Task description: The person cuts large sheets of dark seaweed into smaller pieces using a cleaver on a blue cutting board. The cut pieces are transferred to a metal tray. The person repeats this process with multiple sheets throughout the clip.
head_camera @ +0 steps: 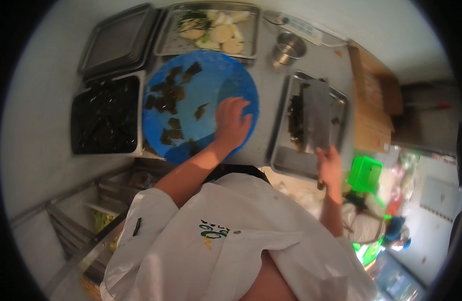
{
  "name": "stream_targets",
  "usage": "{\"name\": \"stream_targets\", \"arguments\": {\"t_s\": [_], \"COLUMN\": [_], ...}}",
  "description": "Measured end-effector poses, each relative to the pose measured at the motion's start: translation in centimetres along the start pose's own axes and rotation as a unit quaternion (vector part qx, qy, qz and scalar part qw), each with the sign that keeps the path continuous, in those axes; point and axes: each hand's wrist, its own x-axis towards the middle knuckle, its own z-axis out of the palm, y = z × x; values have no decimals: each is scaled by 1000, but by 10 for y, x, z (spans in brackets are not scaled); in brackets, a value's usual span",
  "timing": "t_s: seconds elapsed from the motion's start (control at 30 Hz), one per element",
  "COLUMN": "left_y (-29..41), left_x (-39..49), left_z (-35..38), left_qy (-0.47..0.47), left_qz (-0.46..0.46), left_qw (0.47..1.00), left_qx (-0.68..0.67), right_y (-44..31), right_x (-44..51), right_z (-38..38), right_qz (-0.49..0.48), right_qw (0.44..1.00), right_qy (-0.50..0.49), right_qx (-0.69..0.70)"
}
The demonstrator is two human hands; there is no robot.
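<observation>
My left hand (233, 123) is over the right part of a round blue cutting board (199, 129), fingers spread and nothing in them. Dark green-brown squares of what looks like kelp (167, 98) lie scattered on the board's left side, with one loose piece near its middle. My right hand (329, 165) grips the handle of a wide-bladed cleaver (316, 113). The blade is above a metal tray (293, 161) at the right. Along the blade's left edge shows a pile of dark cut kelp (297, 120), partly hidden by the steel.
A pan of dark wet leafy pieces (105, 116) stands left of the board. Behind are a tray of cut vegetables (161, 45), stacked trays (116, 39), a steel cup (289, 49) and a power strip (300, 28). A cardboard box (372, 124) borders the right side.
</observation>
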Motion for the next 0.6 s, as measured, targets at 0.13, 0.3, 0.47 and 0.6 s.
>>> {"name": "stream_targets", "arguments": {"t_s": [0.13,0.3,0.47,0.6], "left_y": [-50,-70,-96,-119], "left_x": [-82,-125,-94,-48], "left_z": [-102,-134,-119,-123], "left_qy": [22,28,63,139], "left_qz": [-114,-235,-177,-259], "left_qw": [958,931,973,930], "left_qx": [262,278,135,221], "right_y": [-38,-147,-190,-217], "right_x": [45,82,113,118], "right_z": [74,158,222,258], "right_qz": [-183,-243,-360,-412], "right_qw": [976,899,837,789], "right_qy": [-53,-50,-67,-102], "right_qx": [-104,-362,-406,-444]}}
